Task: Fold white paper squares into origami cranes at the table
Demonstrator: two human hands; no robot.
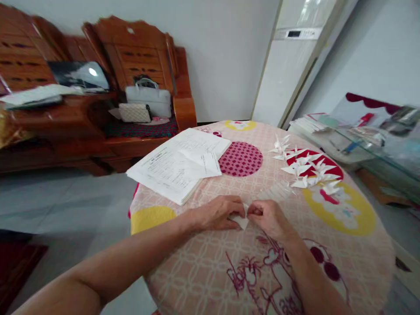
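Observation:
On the round table's patterned pink cloth (197,267), my left hand (218,213) and my right hand (267,218) meet over a small folded piece of white paper (242,222). Both hands pinch it with curled fingers, pressing it down against the cloth. Only a small white corner of the paper shows between them. Several finished white paper cranes (306,168) lie in a cluster at the far right of the table.
A stack of printed sheets (179,164) lies on the table's far left. Behind it stands a wooden sofa (131,48) holding a white handbag (149,98). A tall white air conditioner (288,61) stands at the back. A glass table (370,135) with papers is at the right.

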